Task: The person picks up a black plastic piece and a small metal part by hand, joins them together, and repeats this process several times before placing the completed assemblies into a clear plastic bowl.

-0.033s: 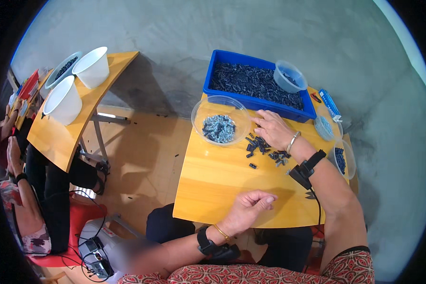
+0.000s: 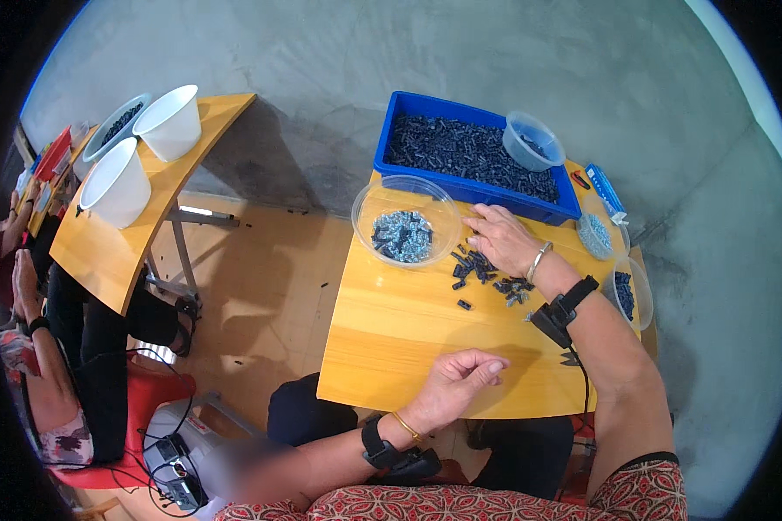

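My right hand [image 2: 504,239] reaches across the wooden table between the blue bin and a clear round tub [image 2: 449,227]. Its fingers are stretched out low over the tabletop, a little apart, and I see nothing held in them. Beside and below that hand lies a loose heap of small black plastic pieces [image 2: 471,265], a few with clear or grey parts. The tub holds many shiny clear-and-black small parts [image 2: 402,236]. Near the table's front edge is my left hand [image 2: 456,382], its fingers curled in and the thumb pressed against them. Whatever it may hold is hidden.
The blue bin [image 2: 478,193], full of black pieces, stands at the back with a small clear tub [image 2: 532,141] in it. Small containers of blue beads [image 2: 596,236] and dark parts [image 2: 624,293] line the right edge. Left, another table bears white buckets [image 2: 115,187]; a person sits there.
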Available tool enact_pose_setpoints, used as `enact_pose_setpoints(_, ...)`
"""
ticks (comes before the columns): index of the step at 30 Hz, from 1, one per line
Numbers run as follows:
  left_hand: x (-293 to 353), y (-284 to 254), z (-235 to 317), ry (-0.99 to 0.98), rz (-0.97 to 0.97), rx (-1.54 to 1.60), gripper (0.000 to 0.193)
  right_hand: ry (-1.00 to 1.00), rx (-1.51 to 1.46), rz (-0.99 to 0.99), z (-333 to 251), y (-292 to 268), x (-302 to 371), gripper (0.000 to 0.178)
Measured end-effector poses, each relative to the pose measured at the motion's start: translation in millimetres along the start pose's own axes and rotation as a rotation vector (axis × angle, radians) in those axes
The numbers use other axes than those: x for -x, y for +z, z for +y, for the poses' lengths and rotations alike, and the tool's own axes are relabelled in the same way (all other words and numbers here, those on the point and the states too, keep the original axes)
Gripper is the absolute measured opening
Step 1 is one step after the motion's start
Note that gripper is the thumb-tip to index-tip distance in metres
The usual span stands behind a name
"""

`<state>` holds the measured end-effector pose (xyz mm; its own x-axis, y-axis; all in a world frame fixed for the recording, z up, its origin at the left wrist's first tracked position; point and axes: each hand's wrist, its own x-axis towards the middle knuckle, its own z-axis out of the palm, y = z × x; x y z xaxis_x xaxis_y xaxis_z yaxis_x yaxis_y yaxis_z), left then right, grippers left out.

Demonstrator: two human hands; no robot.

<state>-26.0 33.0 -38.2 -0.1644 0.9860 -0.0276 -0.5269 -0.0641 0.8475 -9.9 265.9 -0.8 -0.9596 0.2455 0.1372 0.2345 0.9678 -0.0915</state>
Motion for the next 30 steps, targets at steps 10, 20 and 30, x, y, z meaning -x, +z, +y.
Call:
enact_pose_setpoints(10,-1,0,-2,0.005,-0.013,-0.01,0.02,0.057,-0.093,-0.072,-3,0,26,0.04)
enact_pose_setpoints(20,-2,1,1,0.032,0.002,-0.037,0.019,0.095,-0.211,-0.296,-23,-27,42,0.034)
enact_pose_setpoints(30,-1,-1,-4,0.074,0.009,-0.024,0.018,-0.071,-0.018,-0.143,-36,0,19,0.045)
